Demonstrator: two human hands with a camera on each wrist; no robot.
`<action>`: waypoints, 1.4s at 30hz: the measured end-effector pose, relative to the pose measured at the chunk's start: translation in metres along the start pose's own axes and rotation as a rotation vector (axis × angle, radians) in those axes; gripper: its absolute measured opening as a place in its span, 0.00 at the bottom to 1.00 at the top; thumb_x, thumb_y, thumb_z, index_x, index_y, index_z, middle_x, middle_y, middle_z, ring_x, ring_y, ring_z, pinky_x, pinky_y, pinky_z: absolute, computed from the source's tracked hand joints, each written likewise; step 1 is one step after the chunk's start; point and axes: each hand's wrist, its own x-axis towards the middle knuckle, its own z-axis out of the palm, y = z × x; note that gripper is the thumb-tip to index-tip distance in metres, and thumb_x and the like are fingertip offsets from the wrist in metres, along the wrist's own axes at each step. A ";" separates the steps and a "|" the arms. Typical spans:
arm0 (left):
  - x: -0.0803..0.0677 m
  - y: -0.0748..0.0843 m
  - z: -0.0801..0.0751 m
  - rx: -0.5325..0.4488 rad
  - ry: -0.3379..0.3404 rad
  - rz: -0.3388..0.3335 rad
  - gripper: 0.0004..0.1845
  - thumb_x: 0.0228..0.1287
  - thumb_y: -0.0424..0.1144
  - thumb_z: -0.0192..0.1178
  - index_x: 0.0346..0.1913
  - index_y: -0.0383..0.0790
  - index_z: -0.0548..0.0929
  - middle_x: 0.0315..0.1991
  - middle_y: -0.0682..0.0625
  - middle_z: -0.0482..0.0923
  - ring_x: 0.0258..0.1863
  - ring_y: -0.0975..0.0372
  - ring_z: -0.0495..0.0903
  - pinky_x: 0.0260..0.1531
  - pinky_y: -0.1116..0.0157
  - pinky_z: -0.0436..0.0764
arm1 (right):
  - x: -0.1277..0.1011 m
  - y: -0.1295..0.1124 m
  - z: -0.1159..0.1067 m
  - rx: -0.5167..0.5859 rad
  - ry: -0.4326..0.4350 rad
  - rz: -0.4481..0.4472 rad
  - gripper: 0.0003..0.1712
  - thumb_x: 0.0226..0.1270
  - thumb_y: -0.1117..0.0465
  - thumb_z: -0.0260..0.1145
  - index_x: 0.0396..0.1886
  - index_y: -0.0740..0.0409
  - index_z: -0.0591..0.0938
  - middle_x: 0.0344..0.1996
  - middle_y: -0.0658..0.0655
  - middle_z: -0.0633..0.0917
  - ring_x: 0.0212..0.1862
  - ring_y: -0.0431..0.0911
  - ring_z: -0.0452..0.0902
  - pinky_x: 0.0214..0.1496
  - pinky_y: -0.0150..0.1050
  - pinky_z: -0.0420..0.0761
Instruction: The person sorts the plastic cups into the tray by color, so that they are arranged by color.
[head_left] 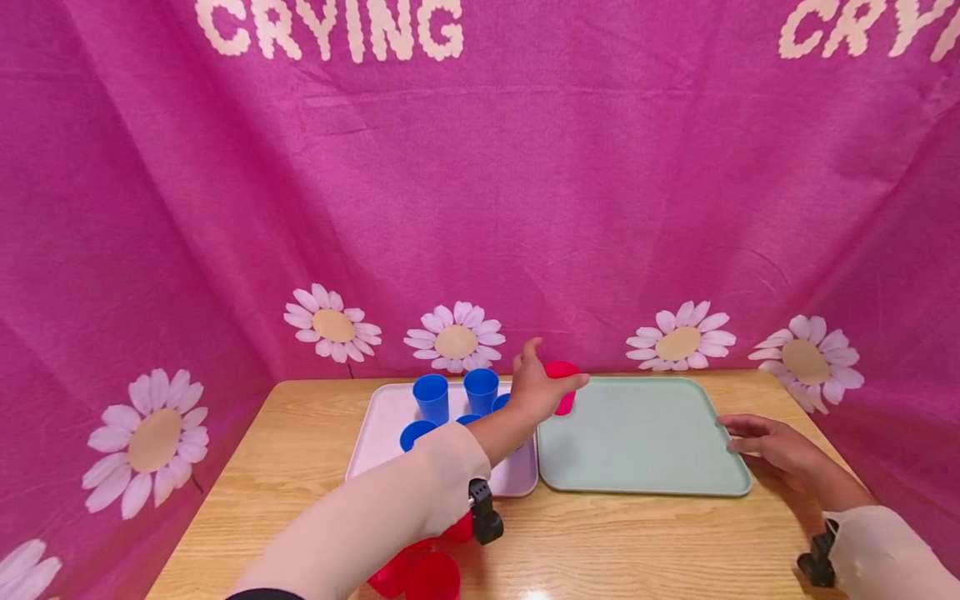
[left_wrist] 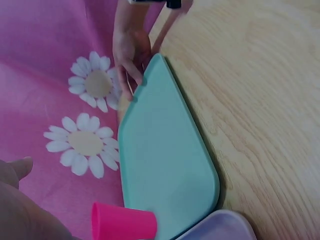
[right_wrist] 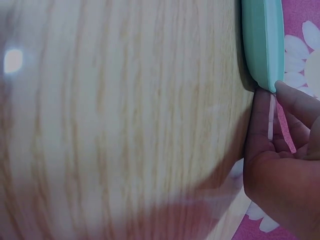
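Observation:
A red cup (head_left: 566,398) stands at the left end of a pale green tray (head_left: 637,450). Beside that cup is my left hand (head_left: 534,390), its thumb stretched out and its fingers spread, holding nothing. In the left wrist view a gap shows between this hand (left_wrist: 25,210) and the pinkish cup (left_wrist: 125,222). At the tray's right side my right hand (head_left: 776,446) grips the rim. The right wrist view shows its thumb (right_wrist: 295,102) against the rim of the green tray (right_wrist: 265,45), with other fingers under the edge.
Several blue cups (head_left: 431,400) stand on a pale lilac tray (head_left: 382,425) touching the green one, partly behind my left arm. Several red cups (head_left: 433,577) sit on the wooden table (head_left: 600,542) near its front, partly hidden by my sleeve. A pink flowered cloth (head_left: 480,208) hangs behind.

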 end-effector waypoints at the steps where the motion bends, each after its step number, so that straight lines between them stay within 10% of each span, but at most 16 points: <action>1: -0.003 0.001 -0.006 0.000 -0.013 0.008 0.49 0.55 0.47 0.78 0.77 0.44 0.62 0.69 0.38 0.66 0.65 0.47 0.73 0.60 0.52 0.80 | 0.000 0.000 0.000 -0.002 0.001 0.000 0.33 0.76 0.62 0.64 0.74 0.68 0.67 0.72 0.77 0.65 0.60 0.47 0.75 0.58 0.42 0.84; 8: -0.019 0.002 -0.042 -0.049 -0.074 0.026 0.47 0.57 0.45 0.76 0.77 0.43 0.62 0.71 0.37 0.66 0.69 0.44 0.70 0.65 0.49 0.75 | -0.001 -0.002 -0.001 -0.008 -0.002 0.004 0.32 0.76 0.62 0.64 0.74 0.69 0.67 0.73 0.78 0.63 0.64 0.57 0.73 0.58 0.43 0.84; 22: -0.048 -0.015 -0.109 -0.168 -0.189 0.028 0.44 0.63 0.42 0.73 0.78 0.45 0.60 0.76 0.42 0.62 0.77 0.45 0.60 0.72 0.43 0.66 | 0.001 0.002 -0.003 0.091 -0.014 0.038 0.34 0.75 0.62 0.66 0.75 0.69 0.67 0.61 0.57 0.79 0.50 0.34 0.77 0.55 0.39 0.85; 42: -0.111 -0.090 -0.204 -0.045 -0.138 -0.046 0.49 0.56 0.44 0.78 0.78 0.45 0.62 0.79 0.41 0.60 0.80 0.42 0.53 0.73 0.43 0.61 | -0.002 0.001 0.000 0.051 -0.006 0.005 0.32 0.76 0.61 0.65 0.73 0.69 0.69 0.65 0.63 0.77 0.52 0.34 0.77 0.56 0.41 0.84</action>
